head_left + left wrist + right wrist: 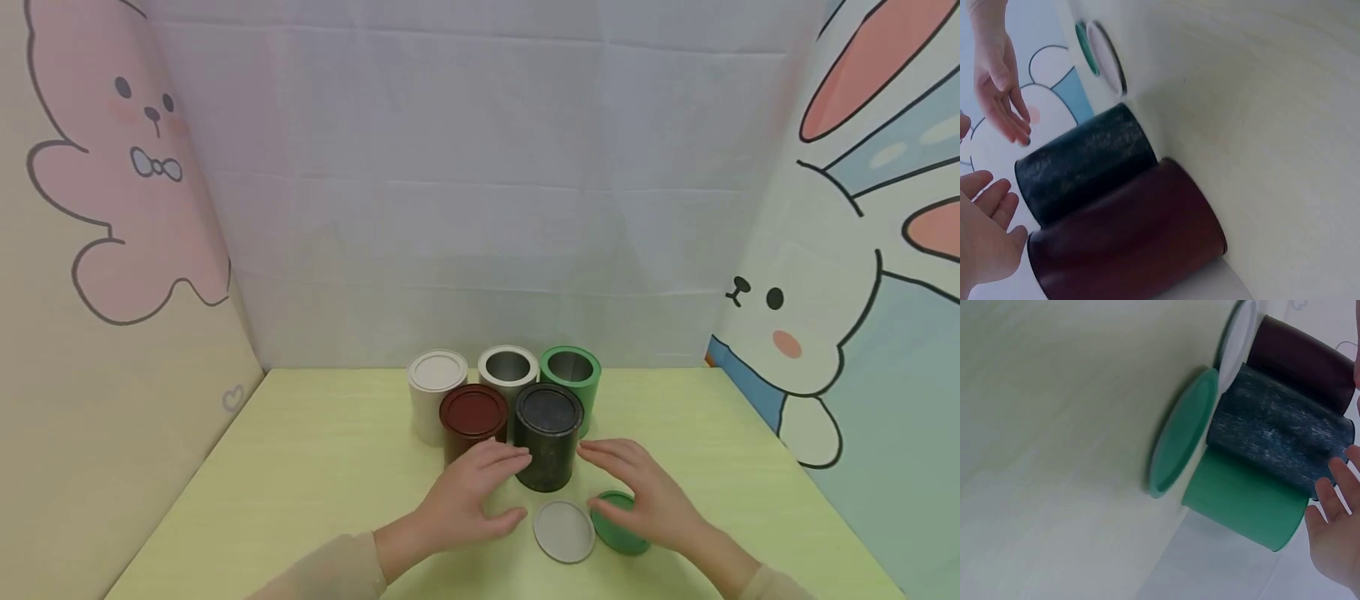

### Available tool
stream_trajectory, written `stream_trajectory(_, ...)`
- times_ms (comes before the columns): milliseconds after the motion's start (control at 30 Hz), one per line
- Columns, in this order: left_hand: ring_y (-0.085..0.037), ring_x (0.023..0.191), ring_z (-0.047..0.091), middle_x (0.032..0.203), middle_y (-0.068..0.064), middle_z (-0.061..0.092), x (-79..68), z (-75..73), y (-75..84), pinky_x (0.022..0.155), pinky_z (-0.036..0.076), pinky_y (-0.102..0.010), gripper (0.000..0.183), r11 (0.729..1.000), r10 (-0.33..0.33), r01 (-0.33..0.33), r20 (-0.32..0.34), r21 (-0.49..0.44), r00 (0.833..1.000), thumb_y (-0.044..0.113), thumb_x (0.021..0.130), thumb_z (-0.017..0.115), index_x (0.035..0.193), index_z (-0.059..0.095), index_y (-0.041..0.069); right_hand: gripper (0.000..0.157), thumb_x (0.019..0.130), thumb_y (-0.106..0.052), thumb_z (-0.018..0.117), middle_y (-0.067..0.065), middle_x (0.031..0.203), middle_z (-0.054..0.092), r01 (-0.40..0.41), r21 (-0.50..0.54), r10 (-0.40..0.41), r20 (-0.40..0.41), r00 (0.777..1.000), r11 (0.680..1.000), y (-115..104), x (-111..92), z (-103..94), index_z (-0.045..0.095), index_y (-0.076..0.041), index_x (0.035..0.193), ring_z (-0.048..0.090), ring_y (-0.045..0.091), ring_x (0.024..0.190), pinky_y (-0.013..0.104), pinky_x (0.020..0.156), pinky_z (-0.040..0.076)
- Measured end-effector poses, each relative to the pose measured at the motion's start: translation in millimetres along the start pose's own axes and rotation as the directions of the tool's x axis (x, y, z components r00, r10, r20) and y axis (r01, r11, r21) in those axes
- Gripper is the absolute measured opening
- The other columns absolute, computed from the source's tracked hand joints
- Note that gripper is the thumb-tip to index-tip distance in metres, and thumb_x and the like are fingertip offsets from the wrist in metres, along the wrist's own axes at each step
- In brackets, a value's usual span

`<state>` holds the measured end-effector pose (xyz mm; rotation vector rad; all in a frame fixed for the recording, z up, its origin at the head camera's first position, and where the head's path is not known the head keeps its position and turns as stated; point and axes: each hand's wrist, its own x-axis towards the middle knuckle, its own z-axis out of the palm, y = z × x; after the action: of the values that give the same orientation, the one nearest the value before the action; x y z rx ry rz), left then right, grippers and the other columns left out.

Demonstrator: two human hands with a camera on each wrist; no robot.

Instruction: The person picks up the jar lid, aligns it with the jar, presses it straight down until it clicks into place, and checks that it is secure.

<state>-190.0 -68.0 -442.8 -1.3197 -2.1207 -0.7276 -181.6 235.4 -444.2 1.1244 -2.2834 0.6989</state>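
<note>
A: Hands first. Left hand [468, 492]?
B: Fingers straight and spread, nothing in its grip. Fingertips sit by the near side of the black tin [549, 446], at the base of the dark red tin [472, 421]. Contact is hard to call from the head view; the left wrist view shows a gap to the black tin.

A: Right hand [645, 500]?
B: Also spread flat, holding nothing. It hovers over the green lid [622, 529], fingertips pointing at the black tin's right side, apart from it.

A: Where's the black tin?
B: Upright, lid on, about mid-surface, front of the tin cluster. Dark red tin touches it on the left, also lidded.

A: Behind those?
B: Three tins towards the far edge: white tin [433, 392] with lid on, second white tin [508, 371] open, green tin [572, 375] open.

A: Loose lids?
B: Grey-white lid [564, 531] lies flat just in front of the black tin, towards the near edge. Green lid is right beside it, partly under the right hand.

A: Surface?
B: Pale yellow-green surface [300, 467].
</note>
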Motion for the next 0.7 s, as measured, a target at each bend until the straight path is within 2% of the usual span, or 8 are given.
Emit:
stream_trajectory(100,-0.021,0.118,0.058,0.126,-0.008,0.064,-0.3,11.1,3.5,0.104,0.043,-0.036,0.055,0.999,-0.017,0.018,0.024,-0.046,1.000,0.025,0.077,0.082,0.125,0.067,0.002,0.058,0.083,-0.028,0.081,0.004,0.133,0.060,0.003,0.000,-0.003,0.016,1.000,1.000,1.6,-5.4,3.1,0.061,-0.010,0.135,0.052,0.021,0.120,0.015,0.106,0.030)
stream_trajectory(233,-0.019,0.115,0.058,0.124,-0.007,0.065,-3.2,26.6,5.7,0.100,0.045,-0.028,0.052,0.999,-0.014,0.017,0.057,-0.051,0.998,0.026,0.077,0.082,0.123,0.068,0.005,0.066,0.075,-0.021,0.087,0.004,0.131,0.061,0.018,-0.006,-0.018,0.044,0.999,1.000,5.1,-13.0,9.1,0.061,-0.010,0.135,0.054,0.022,0.118,0.013,0.106,0.028)
stream_trajectory(333,-0.018,0.116,0.058,0.127,-0.008,0.064,-7.0,37.2,6.7,0.100,0.045,-0.027,0.052,0.999,-0.015,0.019,0.105,-0.038,0.994,0.030,0.079,0.080,0.125,0.067,0.007,0.071,0.067,-0.014,0.090,0.005,0.128,0.062,0.038,-0.012,-0.038,0.054,0.998,0.999,8.4,-18.3,13.3,0.063,-0.008,0.132,0.055,0.024,0.115,0.012,0.105,0.028)
stream_trajectory(400,-0.019,0.118,0.057,0.129,-0.010,0.062,-9.9,43.2,7.3,0.100,0.045,-0.028,0.054,0.999,-0.025,0.030,0.149,-0.032,0.989,0.032,0.082,0.078,0.128,0.065,0.007,0.071,0.066,-0.015,0.091,0.005,0.128,0.062,0.040,-0.016,-0.038,0.075,0.996,0.999,10.5,-21.6,15.3,0.063,-0.010,0.132,0.056,0.024,0.115,0.013,0.104,0.030)
stream_trajectory(567,-0.021,0.123,0.054,0.135,-0.011,0.058,-15.4,55.4,6.6,0.101,0.046,-0.032,0.057,0.998,-0.067,0.069,0.254,0.003,0.965,0.038,0.085,0.075,0.133,0.062,0.009,0.071,0.069,-0.026,0.091,0.001,0.129,0.061,0.031,-0.045,-0.023,0.161,0.987,0.999,14.7,-29.0,19.1,0.063,-0.012,0.132,0.055,0.021,0.115,0.029,0.095,0.047)
stream_trajectory(700,-0.019,0.125,0.052,0.136,-0.009,0.057,-16.3,62.6,4.8,0.102,0.044,-0.030,0.061,0.996,-0.084,0.075,0.300,0.043,0.950,0.042,0.085,0.074,0.135,0.060,0.010,0.071,0.071,-0.034,0.090,0.001,0.130,0.061,0.054,-0.062,-0.040,0.209,0.977,0.997,18.6,-33.4,22.1,0.063,-0.011,0.132,0.056,0.021,0.115,0.042,0.088,0.052)
